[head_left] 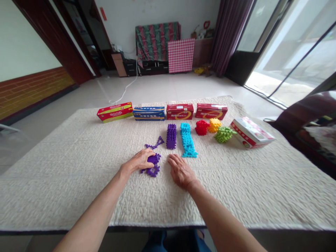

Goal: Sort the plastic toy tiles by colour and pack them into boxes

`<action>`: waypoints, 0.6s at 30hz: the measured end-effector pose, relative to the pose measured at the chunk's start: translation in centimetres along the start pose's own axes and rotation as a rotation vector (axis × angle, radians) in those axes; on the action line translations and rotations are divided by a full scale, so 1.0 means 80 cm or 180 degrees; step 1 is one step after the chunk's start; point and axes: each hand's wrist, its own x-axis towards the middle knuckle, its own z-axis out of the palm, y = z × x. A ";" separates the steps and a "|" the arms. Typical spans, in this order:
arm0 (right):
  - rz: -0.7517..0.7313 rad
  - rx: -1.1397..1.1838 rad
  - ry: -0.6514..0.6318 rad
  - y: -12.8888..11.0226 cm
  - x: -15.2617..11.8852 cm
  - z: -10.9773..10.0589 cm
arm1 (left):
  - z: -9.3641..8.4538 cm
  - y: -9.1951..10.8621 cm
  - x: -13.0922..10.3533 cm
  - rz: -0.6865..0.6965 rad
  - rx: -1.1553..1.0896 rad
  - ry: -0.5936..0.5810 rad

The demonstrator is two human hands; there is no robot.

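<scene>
My left hand (141,160) is on a purple notched plastic tile (154,159), its thumb and fingers gripping the edge. A second purple tile with a lattice middle (153,171) lies just below it, and a loose purple triangular piece (159,141) lies beyond. Flat on the cover rests my right hand (181,169), fingers stretched out, holding nothing. Past its fingertips stands a purple stack of tiles (171,136). Beside that stack, a light blue row of tiles (187,140) runs toward me.
Red (202,127), yellow (214,125) and green (224,134) tile clusters sit to the right, next to a white-and-red box (252,133). Several boxes line the far side, among them a blue box (148,113). A quilted cream cover (86,189) drapes the table.
</scene>
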 end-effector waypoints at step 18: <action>0.0129 -0.0049 0.0225 -0.002 -0.003 0.001 | 0.027 0.052 0.101 -0.0212 -0.0781 0.0667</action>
